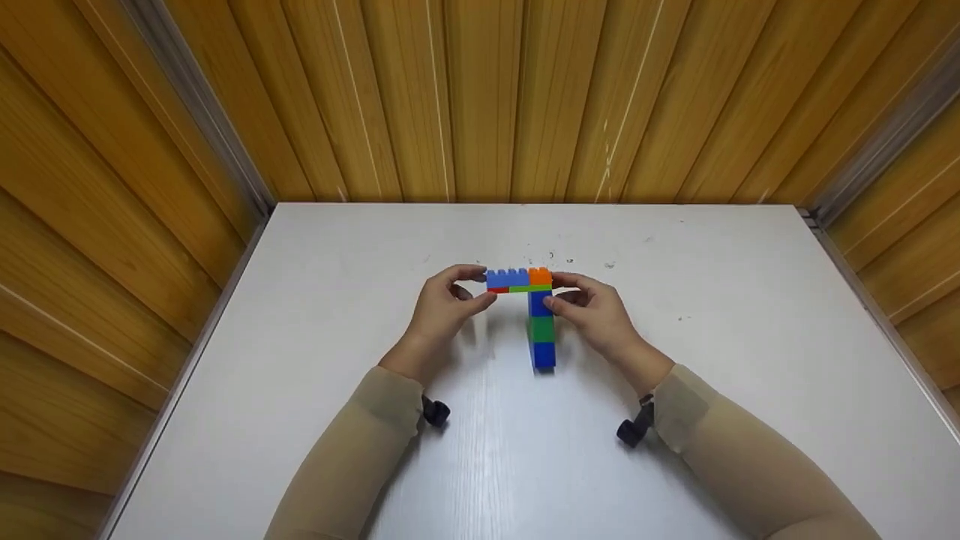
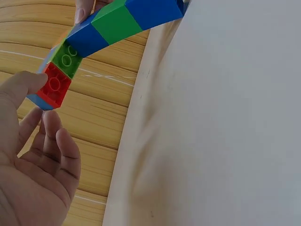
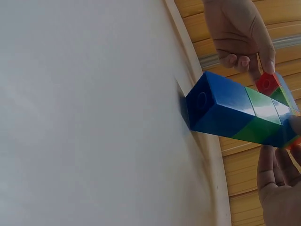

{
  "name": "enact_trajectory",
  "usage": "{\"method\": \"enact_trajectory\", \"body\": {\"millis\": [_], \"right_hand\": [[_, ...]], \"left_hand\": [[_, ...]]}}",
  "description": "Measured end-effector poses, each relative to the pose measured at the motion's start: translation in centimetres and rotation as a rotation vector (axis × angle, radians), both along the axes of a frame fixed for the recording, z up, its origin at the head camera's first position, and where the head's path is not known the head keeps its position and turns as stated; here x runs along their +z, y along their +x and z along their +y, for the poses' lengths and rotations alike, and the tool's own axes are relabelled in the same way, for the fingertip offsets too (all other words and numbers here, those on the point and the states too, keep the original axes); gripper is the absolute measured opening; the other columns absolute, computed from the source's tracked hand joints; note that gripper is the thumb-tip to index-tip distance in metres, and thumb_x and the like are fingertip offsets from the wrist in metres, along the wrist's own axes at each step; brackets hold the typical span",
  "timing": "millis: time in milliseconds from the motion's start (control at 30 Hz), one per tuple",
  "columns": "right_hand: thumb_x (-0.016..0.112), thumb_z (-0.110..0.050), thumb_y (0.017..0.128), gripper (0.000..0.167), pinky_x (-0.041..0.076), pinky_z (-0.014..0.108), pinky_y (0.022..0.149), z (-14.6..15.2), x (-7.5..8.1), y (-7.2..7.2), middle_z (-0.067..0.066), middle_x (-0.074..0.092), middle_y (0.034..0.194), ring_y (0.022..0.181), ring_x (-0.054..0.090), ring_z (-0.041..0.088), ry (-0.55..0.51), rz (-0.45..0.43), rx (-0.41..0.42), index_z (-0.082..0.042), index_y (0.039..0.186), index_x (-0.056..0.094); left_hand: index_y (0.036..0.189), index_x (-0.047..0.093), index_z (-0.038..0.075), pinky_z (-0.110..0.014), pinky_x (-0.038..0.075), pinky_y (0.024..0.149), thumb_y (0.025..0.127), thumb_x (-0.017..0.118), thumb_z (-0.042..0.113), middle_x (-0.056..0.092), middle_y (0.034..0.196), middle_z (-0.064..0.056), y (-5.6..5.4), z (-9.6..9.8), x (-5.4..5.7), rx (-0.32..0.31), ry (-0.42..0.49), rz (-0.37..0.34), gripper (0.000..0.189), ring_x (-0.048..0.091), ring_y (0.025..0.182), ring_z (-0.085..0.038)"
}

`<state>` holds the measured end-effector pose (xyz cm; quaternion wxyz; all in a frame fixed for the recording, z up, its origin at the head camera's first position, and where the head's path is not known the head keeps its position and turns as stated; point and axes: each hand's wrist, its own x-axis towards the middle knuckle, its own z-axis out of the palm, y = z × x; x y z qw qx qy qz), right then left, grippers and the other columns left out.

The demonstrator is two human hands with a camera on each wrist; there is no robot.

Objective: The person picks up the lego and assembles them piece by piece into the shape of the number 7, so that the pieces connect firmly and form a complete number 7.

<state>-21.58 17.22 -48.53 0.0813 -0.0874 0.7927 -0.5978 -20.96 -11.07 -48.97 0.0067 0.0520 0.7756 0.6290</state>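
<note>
An L-shaped assembly of toy building bricks is between both hands. Its column has a blue brick (image 1: 544, 355) at the low end, a green brick (image 1: 542, 329) and another blue brick (image 1: 540, 303). A light-blue brick (image 1: 508, 278) and an orange brick (image 1: 540, 276) form the top, over a lime-green brick (image 2: 67, 60) and a red brick (image 2: 55, 85). My left hand (image 1: 442, 307) pinches the light-blue and red end between thumb and fingers. With thumb and fingers, my right hand (image 1: 596, 309) grips the corner by the orange and upper blue bricks. The column's underside shows in the right wrist view.
A white table (image 1: 300, 300) lies below the hands, with small dark marks (image 1: 609, 264) on its far part. Wood-look panels (image 1: 480, 97) rise behind it and at both sides. Each wrist wears a small black camera (image 1: 436, 412).
</note>
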Motion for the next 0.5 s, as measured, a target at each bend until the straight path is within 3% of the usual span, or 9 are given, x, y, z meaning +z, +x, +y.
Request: {"method": "enact_trajectory", "body": {"millis": [233, 433, 500], "right_hand": [[0.083, -0.024, 0.105, 0.062, 0.058, 0.015, 0.1, 0.3, -0.2, -1.6, 0.018, 0.068, 0.158, 0.125, 0.073, 0.026, 0.116, -0.015, -0.015, -0.007, 0.161, 0.062], [0.083, -0.028, 0.106, 0.064, 0.059, 0.037, 0.116, 0.7, -0.2, -2.9, 0.016, 0.068, 0.159, 0.133, 0.071, 0.031, 0.202, -0.043, -0.025, -0.01, 0.163, 0.061], [0.081, -0.027, 0.107, 0.062, 0.058, 0.044, 0.121, 0.7, -0.3, -3.4, 0.015, 0.067, 0.161, 0.137, 0.07, 0.033, 0.214, -0.055, -0.036, -0.011, 0.163, 0.061]], "left_hand": [[0.135, 0.081, 0.018, -0.024, 0.056, 0.076, 0.1, 0.089, 0.028, 0.078, 0.14, -0.002, -2.0, 1.3, -0.6, 0.063, -0.019, -0.082, 0.038, 0.064, 0.095, -0.02], [0.136, 0.083, 0.019, -0.029, 0.059, 0.083, 0.101, 0.088, 0.034, 0.074, 0.15, -0.004, -3.4, 2.4, -0.4, 0.103, -0.069, -0.164, 0.038, 0.064, 0.107, -0.021], [0.136, 0.084, 0.02, -0.033, 0.062, 0.094, 0.101, 0.088, 0.035, 0.073, 0.151, -0.005, -3.8, 2.7, -0.3, 0.119, -0.085, -0.19, 0.038, 0.065, 0.117, -0.022]]}}
